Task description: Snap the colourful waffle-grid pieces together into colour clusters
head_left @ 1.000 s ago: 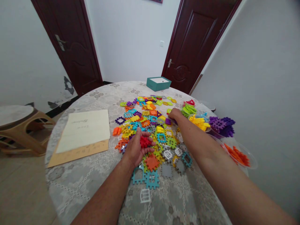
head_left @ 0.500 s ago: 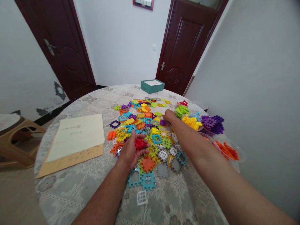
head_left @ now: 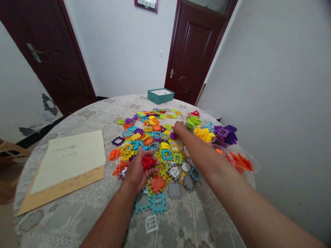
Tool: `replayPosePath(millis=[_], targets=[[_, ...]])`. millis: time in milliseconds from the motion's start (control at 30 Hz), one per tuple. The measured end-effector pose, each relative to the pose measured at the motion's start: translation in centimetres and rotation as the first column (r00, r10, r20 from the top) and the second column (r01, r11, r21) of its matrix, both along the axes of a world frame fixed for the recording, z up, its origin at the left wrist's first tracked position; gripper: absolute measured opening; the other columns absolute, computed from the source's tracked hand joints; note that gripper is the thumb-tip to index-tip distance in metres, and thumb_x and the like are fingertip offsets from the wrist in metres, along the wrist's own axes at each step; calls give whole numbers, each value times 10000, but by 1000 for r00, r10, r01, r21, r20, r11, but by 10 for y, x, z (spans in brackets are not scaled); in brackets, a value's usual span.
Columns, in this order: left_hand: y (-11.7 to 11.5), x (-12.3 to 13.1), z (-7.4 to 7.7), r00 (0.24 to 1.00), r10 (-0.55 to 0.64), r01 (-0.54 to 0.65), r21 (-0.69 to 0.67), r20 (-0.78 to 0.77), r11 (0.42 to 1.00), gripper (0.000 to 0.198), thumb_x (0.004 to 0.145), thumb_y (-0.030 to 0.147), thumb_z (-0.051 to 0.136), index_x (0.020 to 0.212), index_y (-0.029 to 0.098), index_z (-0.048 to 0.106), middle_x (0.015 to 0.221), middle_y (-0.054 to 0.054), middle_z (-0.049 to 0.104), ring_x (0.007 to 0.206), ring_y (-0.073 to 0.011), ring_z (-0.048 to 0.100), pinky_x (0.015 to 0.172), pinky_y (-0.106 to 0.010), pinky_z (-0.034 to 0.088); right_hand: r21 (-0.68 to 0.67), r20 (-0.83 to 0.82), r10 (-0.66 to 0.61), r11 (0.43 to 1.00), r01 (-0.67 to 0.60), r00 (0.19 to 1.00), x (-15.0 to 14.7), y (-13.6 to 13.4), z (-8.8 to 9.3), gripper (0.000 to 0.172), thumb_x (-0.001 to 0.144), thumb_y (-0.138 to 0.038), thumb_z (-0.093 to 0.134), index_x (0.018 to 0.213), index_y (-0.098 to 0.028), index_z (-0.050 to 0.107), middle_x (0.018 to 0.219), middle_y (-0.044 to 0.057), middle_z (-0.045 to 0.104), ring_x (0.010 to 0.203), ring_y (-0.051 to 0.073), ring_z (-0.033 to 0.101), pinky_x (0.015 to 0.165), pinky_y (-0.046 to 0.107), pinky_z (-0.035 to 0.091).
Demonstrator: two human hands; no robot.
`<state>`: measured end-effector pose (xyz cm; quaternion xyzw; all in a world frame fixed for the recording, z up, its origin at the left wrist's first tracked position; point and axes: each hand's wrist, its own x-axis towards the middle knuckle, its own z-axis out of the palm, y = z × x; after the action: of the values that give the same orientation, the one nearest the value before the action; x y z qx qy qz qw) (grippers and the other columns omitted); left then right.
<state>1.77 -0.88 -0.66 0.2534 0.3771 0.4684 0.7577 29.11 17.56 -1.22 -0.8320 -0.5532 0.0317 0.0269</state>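
You sit in a home: dark wooden doors [head_left: 193, 51], white walls [head_left: 124, 44], a framed picture [head_left: 146, 4], and toy tiles [head_left: 152, 137] strewn over a cloth-covered tabletop [head_left: 77, 206].

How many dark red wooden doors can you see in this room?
2. One dark red wooden door stands at the left; the other door is straight ahead, behind the teal cardboard box. More may lie outside the view.

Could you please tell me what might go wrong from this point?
The red pieces lie loose in the cupped, open left hand; tilting it could spill them back into the mixed pile. The right forearm passes close beside the bowl of orange pieces at the edge of the table; a nudge might knock it off.
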Motion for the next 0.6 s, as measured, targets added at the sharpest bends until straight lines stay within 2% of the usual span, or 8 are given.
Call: replayPosePath(millis=[67, 233, 400, 500, 533, 600], targets=[[1, 0, -1, 1000, -7, 8, 11, -5, 1000, 467, 1049, 544, 450, 994, 127, 653, 791, -108, 717, 724, -245, 760, 547, -331, 622, 32, -10, -14, 999, 14, 1000, -4, -8, 1, 341, 1020, -204, 599, 1344, -101, 622, 1351, 235, 625, 1202, 284, 682, 964, 365, 566], [1, -1, -2, 1000, -12, 13, 37, -9, 999, 490, 1014, 595, 508, 1022, 126, 651, 810, -112, 727, 708, -245, 757, 562, -353, 630, 146, -26, -14, 989, 17, 1000, -17, -28, 12, 330, 1037, -167, 496, 1348, -147, 604, 1330, 215, 635, 1194, 286, 692, 968, 388, 552], [0, 0, 2, 1000, 11, -10, 47, -19, 999, 451, 1028, 544, 516, 1039, 114, 652, 817, -119, 735, 726, -242, 763, 589, -343, 632, 253, -63, 28, 967, -11, 998, -35, -49, 34, 293, 1042, -262, 524, 1308, -185, 620, 1297, 161, 662, 1158, 255, 686, 940, 352, 527], [-1, 1, 5, 999, 35, -34, 27, -15, 999, 415, 1046, 495, 501, 1057, 108, 651, 855, -132, 747, 770, -241, 775, 625, -334, 637, 351, -215, 204, 929, -120, 955, -53, -75, 48, 249, 996, -380, 625, 1158, -201, 684, 1117, 66, 728, 1025, 202, 685, 857, 285, 503], [-1, 1, 5, 999, 38, -38, 24, -4, 999, 411, 1047, 491, 504, 1067, 107, 650, 861, -133, 748, 788, -242, 778, 641, -333, 641, 396, -300, 302, 902, -170, 905, -60, -88, 52, 247, 978, -408, 645, 1095, -197, 697, 1018, 36, 733, 940, 184, 678, 801, 268, 491], [-2, 0, 7, 999, 28, -29, 31, 24, 999, 422, 1034, 512, 530, 1080, 110, 652, 870, -132, 750, 816, -241, 779, 673, -334, 647, 476, -448, 486, 840, -260, 751, -76, -120, 56, 263, 959, -452, 657, 1020, -199, 695, 840, -13, 698, 767, 154, 629, 677, 248, 448]])
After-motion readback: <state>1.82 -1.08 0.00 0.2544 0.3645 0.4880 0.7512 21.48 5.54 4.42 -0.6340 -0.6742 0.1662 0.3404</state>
